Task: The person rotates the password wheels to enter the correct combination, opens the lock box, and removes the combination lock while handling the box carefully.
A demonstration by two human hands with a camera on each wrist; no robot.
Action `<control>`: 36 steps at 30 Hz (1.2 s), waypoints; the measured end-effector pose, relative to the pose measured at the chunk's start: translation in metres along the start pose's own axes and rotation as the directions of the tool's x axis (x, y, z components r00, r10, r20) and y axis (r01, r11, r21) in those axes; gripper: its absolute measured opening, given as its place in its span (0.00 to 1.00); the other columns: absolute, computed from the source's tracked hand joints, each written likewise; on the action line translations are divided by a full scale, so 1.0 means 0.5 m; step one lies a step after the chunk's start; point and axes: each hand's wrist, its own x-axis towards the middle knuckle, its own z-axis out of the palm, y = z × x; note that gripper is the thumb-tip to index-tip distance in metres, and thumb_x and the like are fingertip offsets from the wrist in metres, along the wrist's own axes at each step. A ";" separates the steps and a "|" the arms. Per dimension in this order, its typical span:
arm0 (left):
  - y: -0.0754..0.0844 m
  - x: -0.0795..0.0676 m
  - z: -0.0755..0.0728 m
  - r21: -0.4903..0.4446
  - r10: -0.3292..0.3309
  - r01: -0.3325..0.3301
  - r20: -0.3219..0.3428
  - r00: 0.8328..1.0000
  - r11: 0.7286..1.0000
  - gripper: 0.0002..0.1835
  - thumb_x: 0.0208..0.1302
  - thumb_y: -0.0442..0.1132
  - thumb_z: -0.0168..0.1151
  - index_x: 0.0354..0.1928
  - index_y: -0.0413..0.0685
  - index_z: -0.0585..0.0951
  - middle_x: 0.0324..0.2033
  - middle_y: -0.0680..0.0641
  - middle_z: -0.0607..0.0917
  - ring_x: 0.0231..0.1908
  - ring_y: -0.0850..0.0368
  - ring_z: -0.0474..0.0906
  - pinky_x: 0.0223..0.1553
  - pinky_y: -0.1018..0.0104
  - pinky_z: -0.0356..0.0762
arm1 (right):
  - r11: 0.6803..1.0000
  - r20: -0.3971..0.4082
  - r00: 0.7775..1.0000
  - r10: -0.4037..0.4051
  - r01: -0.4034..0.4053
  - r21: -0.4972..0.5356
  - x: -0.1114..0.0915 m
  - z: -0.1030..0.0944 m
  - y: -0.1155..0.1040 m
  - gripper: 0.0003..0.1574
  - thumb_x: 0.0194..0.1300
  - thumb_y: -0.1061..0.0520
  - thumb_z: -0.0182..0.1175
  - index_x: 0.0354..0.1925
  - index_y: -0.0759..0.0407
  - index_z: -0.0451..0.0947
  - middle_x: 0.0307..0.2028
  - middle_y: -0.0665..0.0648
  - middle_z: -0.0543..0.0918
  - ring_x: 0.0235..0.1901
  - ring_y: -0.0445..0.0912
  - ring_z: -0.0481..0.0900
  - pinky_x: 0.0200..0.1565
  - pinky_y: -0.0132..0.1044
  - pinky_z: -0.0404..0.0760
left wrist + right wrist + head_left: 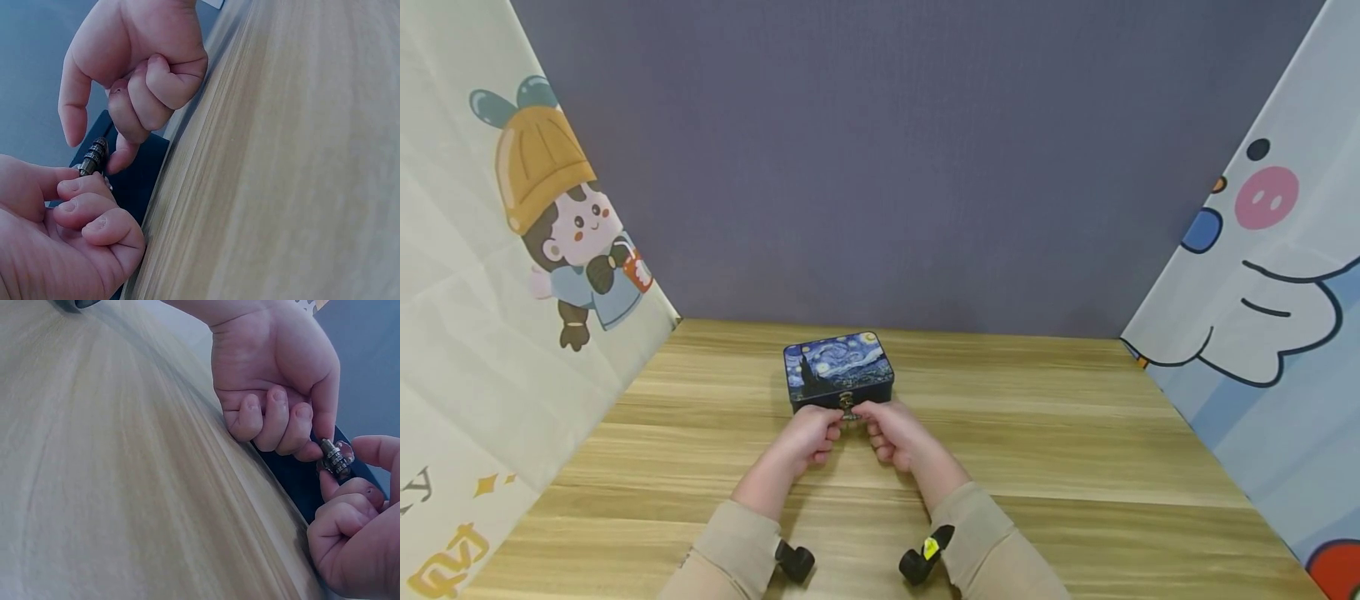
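A dark blue tin box [838, 367], its lid printed with a swirling starry night sky, sits on the table. At its front clasp [846, 400] hangs a small metal combination padlock [337, 457] with number rings. My left hand [811, 435] pinches one end of the padlock between thumb and index finger, other fingers curled. My right hand [898, 435] has the padlock between thumb and index finger; the index finger is at the rings, the thumb slightly raised, the rest curled. Both hands partly cover the box front.
The wooden table [1037, 433] stretches around the box. A grey-purple panel [895, 167] stands behind it, with cartoon-printed cloths [460, 275] at the left and a similar cloth [1262, 292] at the right. Each sleeve carries a black wrist camera [794, 562].
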 end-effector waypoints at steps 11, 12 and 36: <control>-0.001 -0.001 0.000 0.004 0.002 -0.002 -0.003 1.000 1.000 0.12 0.77 0.38 0.47 0.32 0.43 0.73 0.19 0.52 0.67 0.15 0.62 0.52 0.17 0.70 0.52 | 0.999 -0.008 1.000 -0.023 0.023 -0.050 -0.001 0.011 0.008 0.26 0.59 0.55 0.65 0.14 0.50 0.60 0.13 0.45 0.56 0.12 0.37 0.51 0.13 0.29 0.51; -0.001 -0.001 0.000 0.005 0.004 -0.004 -0.002 1.000 1.000 0.13 0.77 0.38 0.47 0.31 0.43 0.73 0.19 0.52 0.67 0.15 0.63 0.52 0.17 0.70 0.52 | 0.998 -0.008 1.000 -0.026 0.025 -0.054 -0.001 0.011 0.009 0.26 0.59 0.55 0.65 0.15 0.50 0.59 0.13 0.45 0.56 0.12 0.37 0.51 0.13 0.29 0.52; -0.001 0.000 0.000 0.030 0.009 -0.009 -0.011 1.000 1.000 0.12 0.75 0.38 0.49 0.35 0.38 0.76 0.19 0.52 0.66 0.14 0.62 0.53 0.18 0.69 0.52 | 0.998 -0.002 1.000 -0.021 0.021 -0.065 0.004 0.013 0.013 0.22 0.59 0.55 0.62 0.17 0.52 0.62 0.13 0.46 0.57 0.11 0.37 0.51 0.13 0.29 0.51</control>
